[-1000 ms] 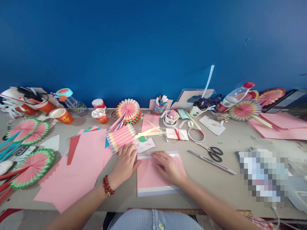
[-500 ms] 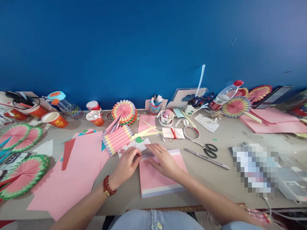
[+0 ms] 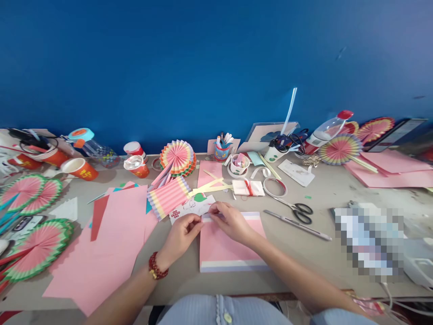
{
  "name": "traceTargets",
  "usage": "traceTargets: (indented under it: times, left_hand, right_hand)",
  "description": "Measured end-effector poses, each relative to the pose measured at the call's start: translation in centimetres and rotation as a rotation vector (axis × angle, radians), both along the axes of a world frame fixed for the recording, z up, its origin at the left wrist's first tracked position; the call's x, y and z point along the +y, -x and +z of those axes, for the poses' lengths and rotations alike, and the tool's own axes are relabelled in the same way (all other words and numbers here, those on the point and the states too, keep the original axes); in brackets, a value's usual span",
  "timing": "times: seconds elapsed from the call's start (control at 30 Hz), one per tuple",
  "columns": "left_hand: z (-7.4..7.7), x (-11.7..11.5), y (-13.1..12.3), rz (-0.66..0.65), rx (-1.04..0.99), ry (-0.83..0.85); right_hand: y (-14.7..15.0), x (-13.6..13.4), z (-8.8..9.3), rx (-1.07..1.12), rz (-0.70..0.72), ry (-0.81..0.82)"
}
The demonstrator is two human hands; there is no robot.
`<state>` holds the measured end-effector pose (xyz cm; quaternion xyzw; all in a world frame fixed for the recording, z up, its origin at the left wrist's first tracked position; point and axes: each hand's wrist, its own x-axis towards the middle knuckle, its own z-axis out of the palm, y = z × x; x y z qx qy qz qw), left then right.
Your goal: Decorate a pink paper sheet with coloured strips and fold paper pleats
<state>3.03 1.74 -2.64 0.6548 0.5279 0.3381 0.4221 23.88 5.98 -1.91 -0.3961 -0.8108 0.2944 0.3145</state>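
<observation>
A pink sheet [image 3: 233, 248] with white and lilac bands along its far and near edges lies flat at the middle front. My left hand [image 3: 181, 234], with a red bead bracelet at the wrist, is closed in a pinch at the sheet's far left corner. Beside it, my right hand [image 3: 232, 221] rests over the far edge with its fingers bent together near the same corner. Whatever lies between the fingertips is too small to make out. Beyond the hands are a white printed card [image 3: 192, 206] and a pleated striped paper [image 3: 169, 196].
Black-handled scissors [image 3: 302, 213], a grey cutter [image 3: 297, 225] and a tape roll [image 3: 275, 187] lie right of the sheet. Large pink sheets [image 3: 118, 243] cover the left. Paper fans, cups [image 3: 81, 169] and a tilted bottle [image 3: 328, 131] stand around.
My right hand's fingers have drawn in and bent more. Both hands stay at the sheet's far left corner. The whole view has shifted slightly.
</observation>
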Motion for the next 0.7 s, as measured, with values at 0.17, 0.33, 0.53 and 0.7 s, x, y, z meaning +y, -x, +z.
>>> traceTargets:
  times: [0.17,0.33,0.53,0.7]
  left_hand:
    - [-0.5,0.0,-0.3,-0.013,-0.070,0.012]
    - [-0.5,-0.4,-0.6,-0.022,-0.089,0.068]
    - [-0.2,-0.5,-0.8,-0.023,-0.076,0.052]
    - [0.2,-0.6,-0.8,-0.035,-0.007,-0.026]
  right_hand:
    - [0.2,0.0,0.1,-0.020,0.054,-0.025]
    - [0.0,-0.2,0.2,-0.072,0.058,-0.145]
    - [0.4,-1.3,1.2,-0.196,0.056,-0.354]
    - [0.6,-1.5,0.6,-0.166,0.073,-0.330]
